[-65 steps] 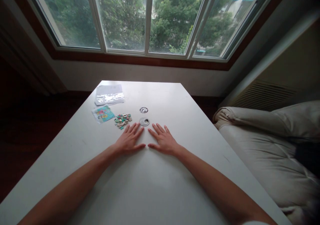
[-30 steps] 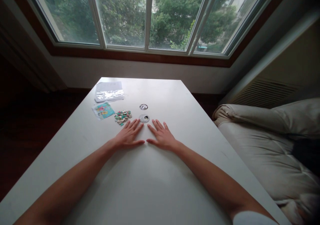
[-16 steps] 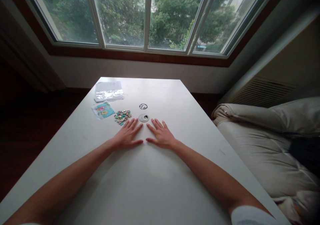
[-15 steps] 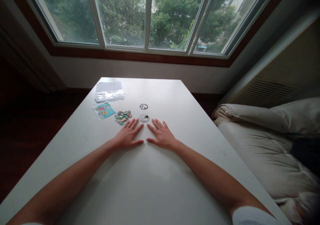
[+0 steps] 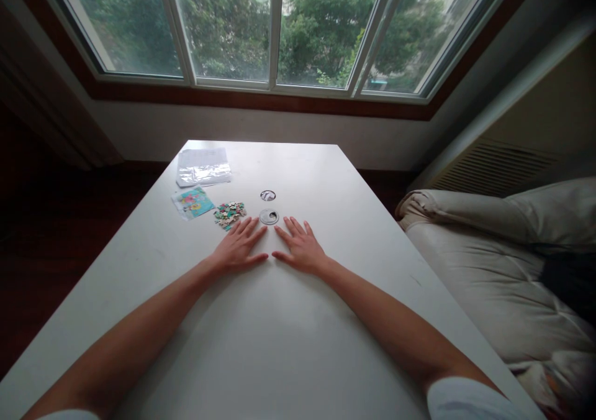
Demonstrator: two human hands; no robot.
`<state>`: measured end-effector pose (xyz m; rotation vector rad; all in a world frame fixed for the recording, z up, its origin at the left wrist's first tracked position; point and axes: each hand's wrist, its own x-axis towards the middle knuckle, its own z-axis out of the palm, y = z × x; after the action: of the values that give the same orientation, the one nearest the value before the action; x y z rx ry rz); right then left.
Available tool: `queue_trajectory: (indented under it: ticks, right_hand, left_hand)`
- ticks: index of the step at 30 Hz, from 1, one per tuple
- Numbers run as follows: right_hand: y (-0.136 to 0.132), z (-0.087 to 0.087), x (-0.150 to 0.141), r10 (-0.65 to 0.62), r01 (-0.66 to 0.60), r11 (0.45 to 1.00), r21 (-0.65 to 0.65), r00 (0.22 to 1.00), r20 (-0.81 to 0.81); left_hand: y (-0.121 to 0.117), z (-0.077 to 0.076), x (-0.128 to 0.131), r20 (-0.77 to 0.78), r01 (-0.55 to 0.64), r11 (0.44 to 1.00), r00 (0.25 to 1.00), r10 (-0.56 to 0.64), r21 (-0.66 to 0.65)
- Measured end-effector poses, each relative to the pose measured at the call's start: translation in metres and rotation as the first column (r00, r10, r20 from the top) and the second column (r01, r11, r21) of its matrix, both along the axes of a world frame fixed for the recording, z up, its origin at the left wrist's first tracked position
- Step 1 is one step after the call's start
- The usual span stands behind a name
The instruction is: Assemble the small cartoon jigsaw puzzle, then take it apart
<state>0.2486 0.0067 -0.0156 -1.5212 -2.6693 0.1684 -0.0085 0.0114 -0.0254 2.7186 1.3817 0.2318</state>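
Both my left hand and my right hand lie flat on the white table, fingers spread, holding nothing. Their thumbs point at each other with a small gap between. Just beyond my left fingertips is a heap of jigsaw puzzle pieces, coloured green, red and cream. A round grey-and-white disc lies between the two sets of fingertips. Behind it sits a smaller dark-rimmed round piece; what either disc is, I cannot make out.
Left of the puzzle pieces lies a colourful picture sheet, seemingly in clear plastic. Farther back is a clear plastic bag with white paper. A light padded sofa stands along the right side, and a window spans the far wall.
The whole view has shifted slightly, so the table and things sit a little higher in the picture. My hands stay flat in the same place.
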Motion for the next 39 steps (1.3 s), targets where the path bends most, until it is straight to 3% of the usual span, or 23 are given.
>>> queue_trajectory:
  ticks: [13, 39]
  right_hand:
    - [0.0020, 0.0007, -0.0020, 0.030, -0.029, 0.996, -0.083, 0.999, 0.013]
    - [-0.0015, 0.0017, -0.0040, 0.010, -0.009, 0.999, -0.039, 1.000, 0.008]
  left_hand:
    - [0.0018, -0.0022, -0.0023, -0.005, -0.005, 1.000, 1.000, 0.005, -0.012]
    - [-0.0006, -0.0010, -0.0040, 0.005, 0.002, 1.000, 1.000, -0.002, -0.010]
